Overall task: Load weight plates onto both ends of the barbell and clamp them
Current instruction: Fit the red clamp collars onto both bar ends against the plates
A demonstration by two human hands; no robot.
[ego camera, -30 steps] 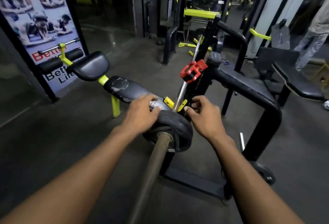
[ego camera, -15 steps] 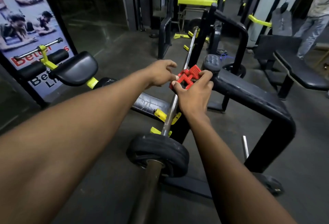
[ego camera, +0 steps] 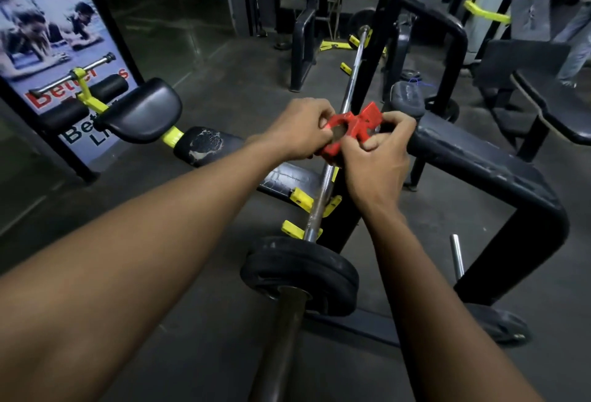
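Observation:
A steel barbell [ego camera: 323,190] runs away from me on yellow rack hooks. A black weight plate [ego camera: 300,273] sits on its near sleeve, with bare sleeve [ego camera: 281,347] showing in front of it. Both hands hold a red clamp collar [ego camera: 348,128] above the bar's shaft. My left hand [ego camera: 300,128] grips its left side and my right hand [ego camera: 377,158] pinches its right side and lever. I cannot tell whether the collar encircles the bar. A dark plate [ego camera: 361,23] shows at the far end.
A black padded bench frame [ego camera: 479,162] stands right of the bar. A small plate [ego camera: 499,321] and a steel peg [ego camera: 455,254] lie low at the right. A yellow and black padded machine [ego camera: 140,114] is on the left. A person's legs [ego camera: 579,47] show at far right.
Both hands left the near weight plate and reached forward to the red collar on the bar. They now grip it from both sides and have tilted it.

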